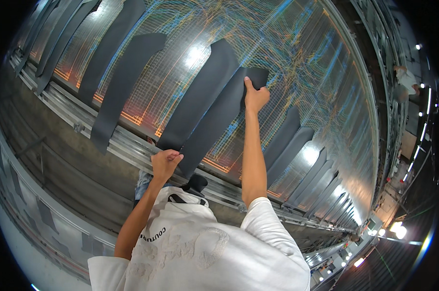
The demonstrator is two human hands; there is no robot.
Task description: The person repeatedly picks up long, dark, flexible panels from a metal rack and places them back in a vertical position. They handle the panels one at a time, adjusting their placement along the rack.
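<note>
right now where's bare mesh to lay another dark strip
Bare mesh table shows between the left strip and the strip both hands hold, and beyond the right hand. Farther right, strips crowd edge to edge.

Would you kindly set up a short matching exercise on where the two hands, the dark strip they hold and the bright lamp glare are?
1. left hand
2. right hand
3. dark strip
4. lamp glare

a. pinching the strip's near end
b. stretched between both hands
c. pressing the strip's far corner
d. on the table left of the far hand

Pairs: 1-a, 2-c, 3-b, 4-d
</note>
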